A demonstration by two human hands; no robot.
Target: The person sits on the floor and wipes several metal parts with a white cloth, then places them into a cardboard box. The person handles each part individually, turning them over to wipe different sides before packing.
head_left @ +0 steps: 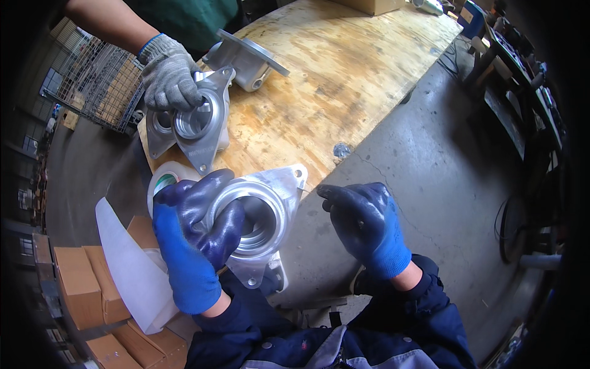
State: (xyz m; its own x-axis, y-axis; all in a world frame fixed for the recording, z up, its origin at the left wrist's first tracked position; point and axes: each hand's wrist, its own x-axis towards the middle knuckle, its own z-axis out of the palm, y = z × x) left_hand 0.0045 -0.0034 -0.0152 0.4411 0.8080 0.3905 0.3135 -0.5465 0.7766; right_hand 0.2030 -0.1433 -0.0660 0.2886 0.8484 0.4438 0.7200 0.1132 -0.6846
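My left hand, in a blue glove with a dark coated palm, grips a silvery metal housing at the near end of the plywood table. Its fingers lie around the large round bore, and the housing's flange has pointed corners with bolt holes. To the right, my right hand, in a matching glove, is closed with thumb and forefinger pinched together. A thin sliver shows between its fingertips and the flange corner; I cannot make out what it is. A co-worker's grey-gloved hand rests on a second metal housing just beyond.
A third metal housing stands farther back on the plywood table. Left of my left hand are a white roll and a hanging white sheet. Cardboard boxes sit below; a wire cage stands beyond.
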